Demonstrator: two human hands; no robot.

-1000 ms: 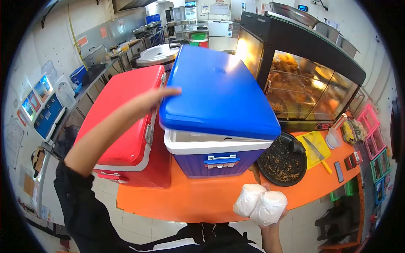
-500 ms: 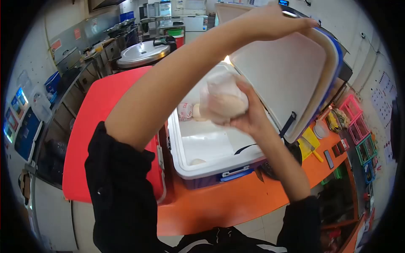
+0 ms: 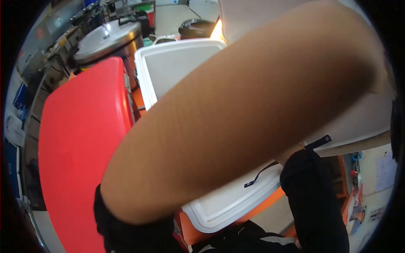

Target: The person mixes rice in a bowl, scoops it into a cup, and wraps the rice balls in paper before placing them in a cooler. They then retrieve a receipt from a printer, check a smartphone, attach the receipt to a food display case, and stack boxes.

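Note:
My left forearm crosses the view in front of the white cooler box (image 3: 141, 63). My left hand (image 3: 379, 78) is a blur at the upper right, beside the raised lid (image 3: 358, 116); its fingers cannot be made out. My right hand is hidden behind that forearm, and only a bit of the right wrist and the black sleeve show below it. A dark strap (image 3: 259, 177) lies over the cooler's near side. The middle of the cooler is covered from sight, and no wrapped bundle shows.
A red cooler (image 3: 84, 122) stands at the left of the white one. Behind it is a large steel pot with a lid (image 3: 107, 38). A dark round pot (image 3: 196, 28) sits farther back. Part of an orange table (image 3: 270, 200) shows at the near edge.
The view has moved closer and lower over the cooler. My left arm now fills the middle. My right hand and the wrapped pale bundle it held are out of sight. The lid shows farther right.

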